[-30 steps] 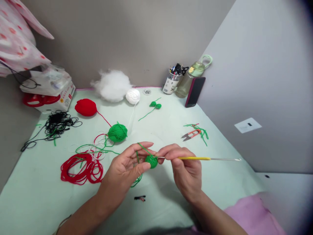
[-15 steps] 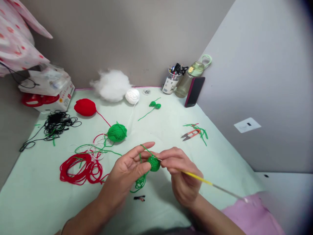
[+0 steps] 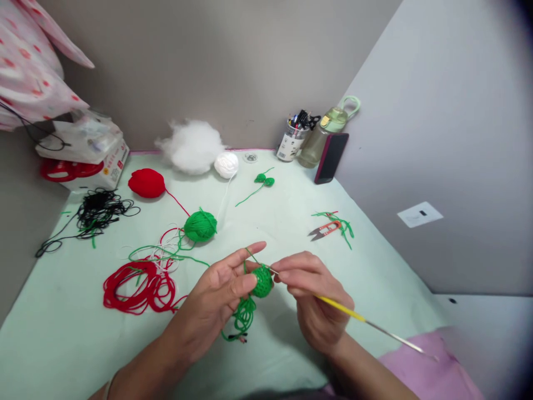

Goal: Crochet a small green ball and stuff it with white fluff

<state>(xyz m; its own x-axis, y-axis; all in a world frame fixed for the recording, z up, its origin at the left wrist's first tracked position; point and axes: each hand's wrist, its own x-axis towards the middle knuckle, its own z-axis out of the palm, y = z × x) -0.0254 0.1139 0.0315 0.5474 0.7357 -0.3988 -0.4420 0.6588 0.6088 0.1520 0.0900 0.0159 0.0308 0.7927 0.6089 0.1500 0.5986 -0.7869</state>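
Between thumb and fingers, my left hand (image 3: 222, 286) pinches a small round green crochet piece (image 3: 262, 281). A green strand runs over its raised index finger to the piece. My right hand (image 3: 318, 294) grips a yellow-handled crochet hook (image 3: 343, 308), whose tip meets the top right edge of the piece. The hook's other metal end points down to the right. A loose bundle of green yarn (image 3: 244, 315) hangs below the piece, in front of a small dark clip-like item (image 3: 238, 338) on the table. Farther back sits a green yarn ball (image 3: 200, 225).
Red yarn loops (image 3: 129, 289), a red yarn ball (image 3: 146, 183) and tangled black cord (image 3: 100, 211) lie left. White stuffing (image 3: 191, 147) and a white ball (image 3: 226, 165) stand at the back. Thread snips (image 3: 325, 230), a phone (image 3: 332, 158) and a bottle (image 3: 316, 141) are right.
My right hand and the hook have shifted slightly right and down, away from my left hand. The hanging green yarn now reaches lower, over the clip-like item.
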